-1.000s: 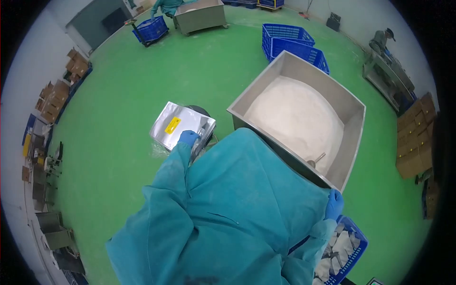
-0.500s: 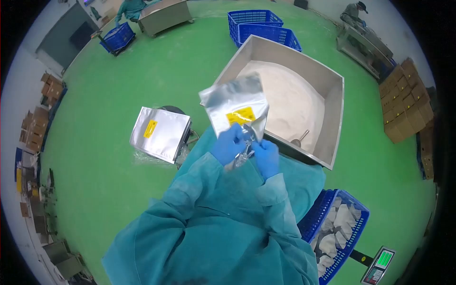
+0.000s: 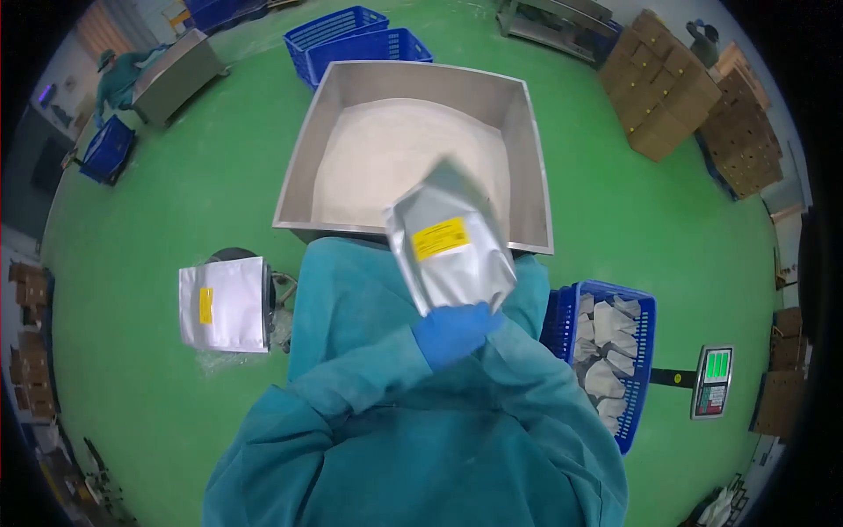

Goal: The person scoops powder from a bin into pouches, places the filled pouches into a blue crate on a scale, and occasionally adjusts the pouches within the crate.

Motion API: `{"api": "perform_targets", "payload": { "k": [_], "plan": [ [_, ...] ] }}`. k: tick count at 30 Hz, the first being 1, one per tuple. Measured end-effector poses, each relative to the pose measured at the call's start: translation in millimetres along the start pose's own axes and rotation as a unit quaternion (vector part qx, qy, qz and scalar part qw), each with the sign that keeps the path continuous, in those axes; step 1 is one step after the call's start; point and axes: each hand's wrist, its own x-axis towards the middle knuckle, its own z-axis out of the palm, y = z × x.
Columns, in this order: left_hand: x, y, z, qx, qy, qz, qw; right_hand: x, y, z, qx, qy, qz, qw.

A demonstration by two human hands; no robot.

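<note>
A silver foil bag (image 3: 461, 272) with a yellow label is tilted up in front of me, over the near edge of the steel tub (image 3: 294, 189). My left hand (image 3: 452, 335), in a blue glove, is closed on the bag's lower end. My right hand is mostly hidden behind the left hand and the bag, so its fingers do not show. Pale powder (image 3: 386, 158) covers the floor of the tub. To my left lies a stack of flat foil bags (image 3: 237, 303), the top one with a yellow label.
On my right a blue basket (image 3: 648, 351) holds several pale bags, beside a scale display (image 3: 712, 382) lit green. Blue crates (image 3: 369, 48) stand behind the tub. Cardboard boxes (image 3: 667, 88) are stacked at the far right. A person (image 3: 118, 79) works at the far left.
The bag has come nearer my body, and my hands have gone from apart at its crumpled lower end to together, left over right. My view has turned right.
</note>
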Motion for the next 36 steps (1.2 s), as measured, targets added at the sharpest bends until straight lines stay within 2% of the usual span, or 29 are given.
{"api": "perform_targets", "payload": {
  "k": [2,3,5,8,10,12,14,16,18,19,21,22,25,27,28,29,30,31,32,33,34,35,36],
  "plan": [
    [5.8,20.9,-4.9,0.081,-0.003,-0.030,0.996,17.9,20.5,-2.8,0.018,0.021,0.055,0.998],
    [11.2,-0.1,-14.2,0.226,0.175,0.133,0.949,28.1,27.4,-3.9,0.024,0.025,0.071,0.997],
    [19.4,-48.5,-6.2,0.300,0.171,-0.015,0.938,49.4,35.1,1.1,0.044,0.018,0.086,0.995],
    [46.9,-101.1,-38.4,0.389,0.089,-0.172,0.901,82.0,21.3,15.9,0.062,-0.015,0.073,0.995],
    [69.8,-156.0,-85.3,0.272,0.070,-0.301,0.911,94.6,-3.7,22.6,0.056,-0.050,0.022,0.997],
    [62.7,-237.6,-129.5,0.199,0.164,-0.322,0.911,106.5,-33.5,18.3,0.007,-0.101,-0.068,0.992],
    [40.4,-272.8,-180.4,0.181,0.242,-0.362,0.882,120.9,-52.7,13.1,-0.052,-0.148,-0.158,0.975],
    [13.7,-305.4,-208.4,0.160,0.279,-0.376,0.869,144.0,-3.4,57.3,-0.070,-0.171,-0.039,0.982],
    [-4.2,-308.9,-223.5,0.112,0.325,-0.396,0.852,178.0,55.2,115.7,-0.053,-0.179,0.061,0.981],
    [-13.8,-313.3,-223.4,0.088,0.348,-0.404,0.841,193.2,79.1,151.5,-0.065,-0.224,0.032,0.972],
    [-25.8,-339.8,-208.3,0.017,0.445,-0.352,0.823,217.9,119.8,221.2,-0.087,-0.309,-0.027,0.947],
    [-29.6,-347.8,-200.4,-0.020,0.491,-0.325,0.808,223.9,123.9,252.2,-0.075,-0.345,-0.015,0.935],
    [-31.5,-351.2,-191.4,-0.118,0.503,-0.352,0.781,228.0,133.6,326.1,-0.071,-0.437,0.026,0.896],
    [-37.2,-360.8,-181.1,-0.116,0.484,-0.365,0.787,204.3,127.7,360.1,-0.084,-0.482,0.057,0.870],
    [-42.9,-360.9,-177.5,-0.105,0.479,-0.375,0.787,192.1,133.4,368.1,-0.031,-0.509,0.100,0.854],
    [-45.4,-363.2,-168.8,-0.150,0.479,-0.376,0.779,182.9,147.0,369.9,0.021,-0.534,0.134,0.834],
    [-47.7,-368.3,-157.4,-0.186,0.483,-0.373,0.770,177.5,140.3,359.2,0.022,-0.550,0.192,0.813],
    [-47.0,-374.7,-143.4,-0.133,0.487,-0.363,0.783,180.8,141.7,357.8,0.062,-0.602,0.196,0.771],
    [-42.8,-361.1,-149.6,-0.155,0.424,-0.444,0.774,174.7,134.4,340.4,-0.038,-0.544,0.240,0.803],
    [-36.3,-351.1,-152.0,-0.123,0.403,-0.473,0.774,119.6,205.5,398.1,-0.002,-0.464,0.164,0.870],
    [-29.7,-347.4,-142.9,-0.157,0.434,-0.444,0.768,134.3,185.8,369.0,0.063,-0.455,0.115,0.881],
    [-29.1,-346.2,-142.0,-0.196,0.460,-0.406,0.765,115.8,221.6,389.6,-0.032,-0.451,-0.013,0.892],
    [-36.6,-345.4,-151.1,-0.151,0.463,-0.403,0.775,123.1,228.9,373.6,-0.024,-0.456,0.014,0.889]
  ]
}}
